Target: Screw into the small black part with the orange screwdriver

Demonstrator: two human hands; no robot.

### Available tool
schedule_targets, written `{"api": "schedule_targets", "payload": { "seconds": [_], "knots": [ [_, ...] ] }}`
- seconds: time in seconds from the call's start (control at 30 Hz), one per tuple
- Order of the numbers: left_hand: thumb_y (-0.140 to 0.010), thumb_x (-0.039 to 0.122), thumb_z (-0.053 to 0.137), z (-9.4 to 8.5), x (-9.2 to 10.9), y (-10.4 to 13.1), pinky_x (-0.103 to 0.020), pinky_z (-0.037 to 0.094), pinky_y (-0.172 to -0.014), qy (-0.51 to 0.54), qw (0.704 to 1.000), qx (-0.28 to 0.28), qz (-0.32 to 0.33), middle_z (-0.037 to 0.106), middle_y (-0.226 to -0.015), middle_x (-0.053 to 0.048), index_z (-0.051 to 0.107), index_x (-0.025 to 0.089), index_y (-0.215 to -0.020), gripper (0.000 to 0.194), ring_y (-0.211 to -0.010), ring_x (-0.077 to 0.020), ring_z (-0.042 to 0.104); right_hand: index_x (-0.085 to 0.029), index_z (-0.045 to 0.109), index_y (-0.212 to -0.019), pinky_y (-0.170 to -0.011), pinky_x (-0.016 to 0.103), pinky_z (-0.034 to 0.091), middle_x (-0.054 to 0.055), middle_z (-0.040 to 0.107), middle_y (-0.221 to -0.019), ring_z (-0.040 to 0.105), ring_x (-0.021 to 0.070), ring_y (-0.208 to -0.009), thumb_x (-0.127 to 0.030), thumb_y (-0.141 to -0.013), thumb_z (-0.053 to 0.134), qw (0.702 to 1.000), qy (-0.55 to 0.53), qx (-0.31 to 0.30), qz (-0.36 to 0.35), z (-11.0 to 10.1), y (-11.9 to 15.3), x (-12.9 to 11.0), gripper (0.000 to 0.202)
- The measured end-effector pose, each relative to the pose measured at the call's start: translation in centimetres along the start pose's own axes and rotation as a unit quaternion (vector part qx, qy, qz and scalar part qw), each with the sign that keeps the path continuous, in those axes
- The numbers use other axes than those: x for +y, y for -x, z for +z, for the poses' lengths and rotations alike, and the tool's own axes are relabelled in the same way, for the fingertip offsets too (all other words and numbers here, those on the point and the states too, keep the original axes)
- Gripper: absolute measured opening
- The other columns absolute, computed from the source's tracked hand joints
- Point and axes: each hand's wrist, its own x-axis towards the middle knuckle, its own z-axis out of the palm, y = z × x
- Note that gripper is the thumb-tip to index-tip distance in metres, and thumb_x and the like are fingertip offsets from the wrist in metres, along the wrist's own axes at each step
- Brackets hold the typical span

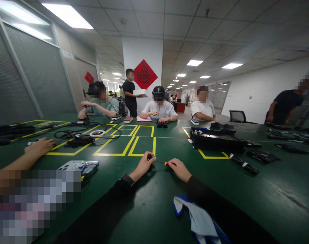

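My left hand, with a dark watch at its wrist, is closed round the dark handle of what looks like a screwdriver. Its thin shaft points right, toward my other hand. My right hand pinches a small bright orange piece at the shaft's far end; its exact kind is too small to make out. Both hands are just over the green table. Under my right forearm lies a light grey-blue cloth with blue edging.
A neighbour's hand rests on the table at left, near a clear-topped case and black cables. Yellow tape outlines mark the tabletop. At right are a black case and a black tube. Several people sit opposite.
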Motion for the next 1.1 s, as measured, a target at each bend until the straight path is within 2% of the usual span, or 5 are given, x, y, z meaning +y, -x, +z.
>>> {"api": "schedule_targets", "payload": {
  "seconds": [0.17,0.43,0.63,0.77,1.1],
  "knots": [
    [-0.067,0.034,0.055,0.0,-0.2,-0.1,-0.026,0.039,-0.069,-0.011,0.999,-0.012,0.029,0.054,-0.072,0.001,0.051,0.018,-0.085,0.024,-0.069,-0.0133,0.051,-0.016,0.058,-0.090,-0.074,0.029,0.043,0.003,0.061,-0.085,0.056,0.0144,-0.077,-0.020,-0.069,0.056,0.995,-0.091,-0.018,0.027,0.0,0.0,0.3,0.021],
    [-0.069,0.036,0.052,-0.1,-1.0,-0.4,-0.025,0.039,-0.067,-0.013,0.999,-0.023,0.020,0.055,-0.072,0.001,0.051,0.018,-0.087,0.026,-0.067,-0.0128,0.052,-0.017,0.063,-0.081,-0.084,0.033,0.036,0.006,0.059,-0.089,0.051,0.0167,-0.089,-0.026,-0.083,0.039,0.998,0.035,-0.020,-0.041,-0.4,-0.1,0.1,0.025],
    [-0.068,0.033,0.053,-0.2,-0.9,-0.4,-0.025,0.039,-0.066,-0.013,0.999,-0.025,0.031,0.055,-0.072,0.001,0.051,0.018,-0.086,0.023,-0.067,-0.0129,0.051,-0.018,0.056,-0.088,-0.076,0.029,0.041,0.003,0.058,-0.087,0.053,0.0153,-0.082,-0.025,-0.074,0.053,1.000,-0.001,-0.018,-0.013,-0.2,0.6,0.0,0.016],
    [-0.068,0.031,0.053,-0.2,-0.6,-0.2,-0.025,0.039,-0.065,-0.017,0.999,-0.024,0.028,0.054,-0.072,0.001,0.052,0.018,-0.085,0.022,-0.066,-0.0129,0.050,-0.018,0.053,-0.100,-0.079,0.030,0.041,0.005,0.059,-0.092,0.053,0.0155,-0.087,-0.024,-0.078,0.046,1.000,-0.021,-0.011,0.014,-0.1,0.4,0.0,0.024],
    [-0.068,0.026,0.050,-0.4,0.3,0.1,-0.023,0.039,-0.058,-0.038,0.998,-0.053,0.021,0.052,-0.064,0.003,0.054,0.018,-0.084,0.018,-0.060,-0.0118,0.049,-0.018,0.054,-0.090,-0.074,0.028,0.042,0.002,0.057,-0.084,0.053,0.0136,-0.079,-0.017,-0.070,0.051,0.999,-0.016,-0.003,-0.044,0.0,0.8,-1.0,0.020]
  ]
}}
